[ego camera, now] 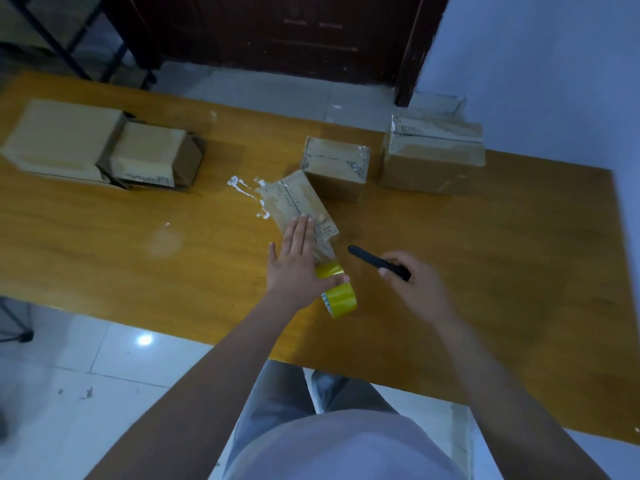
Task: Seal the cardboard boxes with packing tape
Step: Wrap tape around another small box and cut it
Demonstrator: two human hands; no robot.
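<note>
A small flat cardboard box [294, 199] lies at the middle of the wooden table [138, 244], with clear tape over its top seam. My left hand [298, 261] presses flat on the box's near end with straight fingers. Just below that hand sits a yellow roll of packing tape [341, 299], a strip running from it up to the box. My right hand [412, 285] grips a black cutter [374, 261], its tip pointing left toward the tape strip.
Two taped boxes stand behind: a small one [334, 168] and a larger one [433, 157] at the right. Two more boxes, a big one [59, 136] and a smaller one [152, 154], sit at the far left. A dark door [277, 32] is beyond the table.
</note>
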